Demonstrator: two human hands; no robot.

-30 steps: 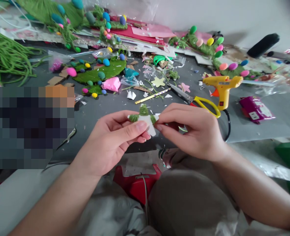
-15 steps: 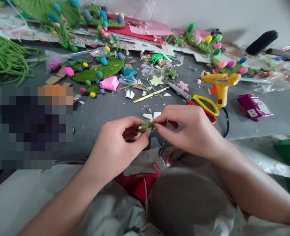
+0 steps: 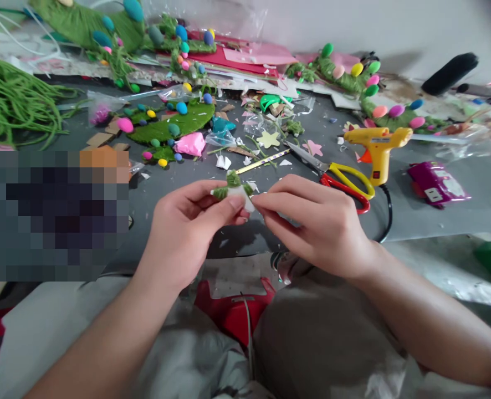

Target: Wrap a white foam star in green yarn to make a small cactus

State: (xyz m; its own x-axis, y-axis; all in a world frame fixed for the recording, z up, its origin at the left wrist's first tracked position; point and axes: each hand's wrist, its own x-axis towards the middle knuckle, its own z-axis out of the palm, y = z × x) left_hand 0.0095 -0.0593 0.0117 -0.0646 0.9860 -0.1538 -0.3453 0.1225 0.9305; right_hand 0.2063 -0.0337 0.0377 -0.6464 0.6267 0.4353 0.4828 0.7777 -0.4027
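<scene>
Over the near edge of a grey table, my left hand (image 3: pixel 187 224) pinches a small white star-shaped piece (image 3: pixel 234 190) whose points are wrapped in green cord. Thumb and forefinger close on its lower left part. My right hand (image 3: pixel 316 224) meets it from the right, fingertips pinched on the star's right side. What lies between those fingertips is too small to make out. Both hands hover above the table, not resting on it.
Yellow-and-red scissors (image 3: pixel 341 180) and a yellow glue gun (image 3: pixel 376 147) lie right of my hands. Green felt shapes with coloured balls (image 3: pixel 168 122), a green cord pile (image 3: pixel 13 105), paper scraps, a purple packet (image 3: pixel 436 183) and a red object (image 3: pixel 233 307) at my lap surround them.
The star piece was face-up, then tilted edge-on and lower, and is now turned back up and raised a little. Both hands stayed pinched on it.
</scene>
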